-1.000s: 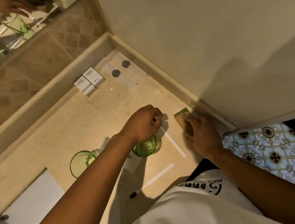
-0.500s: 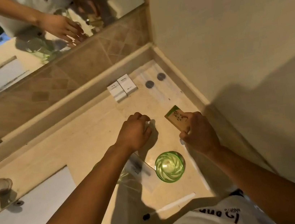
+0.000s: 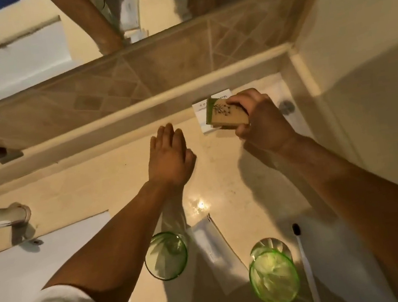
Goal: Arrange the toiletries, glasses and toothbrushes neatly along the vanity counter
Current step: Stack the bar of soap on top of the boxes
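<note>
**Soap box held over the white boxes at the back corner**

The right hand (image 3: 263,121) grips a small tan box (image 3: 229,118) with a green end and a sprig drawing — fingers curled over its top, thumb underneath. It is held just above the white boxes (image 3: 203,114) that lie against the low ledge at the back of the beige surface (image 3: 95,183), partly covering them. Whether the tan box touches them cannot be told.

The left hand (image 3: 170,155) is flat, fingers straight and together, holding nothing; it sits just left of the white boxes, near the ledge. Whether its palm rests on the surface cannot be told.

Nearer the person than the white boxes stand 2 green glasses: 1 (image 3: 166,255) half hidden under the left forearm, the other (image 3: 274,273) to its right. Between them lies a clear packet (image 3: 214,246). A white toothbrush (image 3: 306,263) with a dark head lies just right of the second glass. Right of the white boxes, a dark round disc (image 3: 287,107) lies near the wall — what it is cannot be told.
</note>
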The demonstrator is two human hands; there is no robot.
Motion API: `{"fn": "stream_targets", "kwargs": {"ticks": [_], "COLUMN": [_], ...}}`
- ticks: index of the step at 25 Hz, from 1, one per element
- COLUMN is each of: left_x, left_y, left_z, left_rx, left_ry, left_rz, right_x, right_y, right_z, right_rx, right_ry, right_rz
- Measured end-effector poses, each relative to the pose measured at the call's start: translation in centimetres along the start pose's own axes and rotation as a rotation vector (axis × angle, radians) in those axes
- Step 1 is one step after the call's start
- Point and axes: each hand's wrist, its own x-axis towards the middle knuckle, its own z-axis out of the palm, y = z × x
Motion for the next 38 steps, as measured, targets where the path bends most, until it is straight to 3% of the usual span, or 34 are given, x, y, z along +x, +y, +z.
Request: {"fn": "stream_targets", "kwargs": {"ticks": [4, 12, 19, 26, 38], "left_x": [0.4, 0.9, 1.2, 1.3, 1.2], "left_y": [-1.3, -2.1, -2.3, -2.2, -2.1], "left_z": [2.1, 3.2, 3.5, 3.4, 3.4], "left_rx": [-0.036, -0.089, -0.091, -0.091, -0.081], "left_ry": [0.08, 0.187, 0.214, 0.22, 0.213], "left_rz": [0.034, 0.04, 0.026, 0.017, 0.015], "right_x": [2.8, 5.5, 5.0, 3.0, 2.6], "right_y": [0.4, 0.7, 1.4, 1.3, 1.2], "right_z": [0.7, 0.5, 2.5, 4.2, 5.6], "right_rx": [0.021, -0.038, 0.012, 0.053, 0.166], "right_ry": [-0.052, -0.09, 0.022, 0.296, 0.259], "right_rz": [-0.112, -0.164, -0.057, -0.024, 0.053]}}
